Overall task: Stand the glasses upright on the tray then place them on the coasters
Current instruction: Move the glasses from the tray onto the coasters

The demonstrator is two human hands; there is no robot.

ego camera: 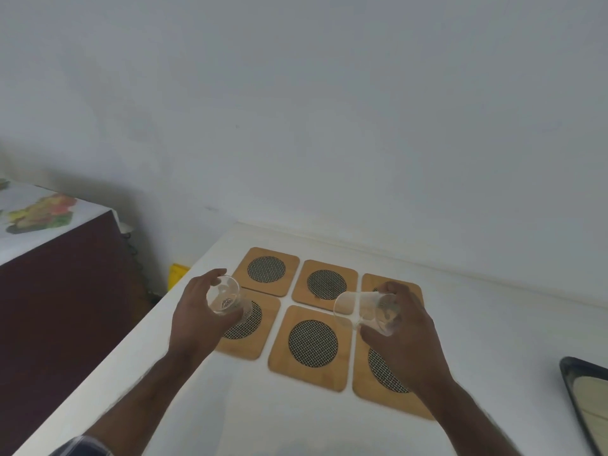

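Several square wooden coasters (312, 347) with dark mesh circles lie in a grid on the white table (493, 324). My left hand (194, 320) grips a clear glass (225, 296) above the near-left coaster (253, 334), its mouth facing up towards me. My right hand (404, 343) grips a second clear glass (362, 311), tilted on its side with its mouth pointing left, over the right column of coasters (371, 386). A dark tray (569, 383) shows at the right edge, mostly cut off.
A white wall stands right behind the coasters. To the left, past the table edge, is a dark cabinet (59, 307) with a patterned cloth (36, 212) on top. A yellow object (176, 274) sits in the gap by the table's left edge.
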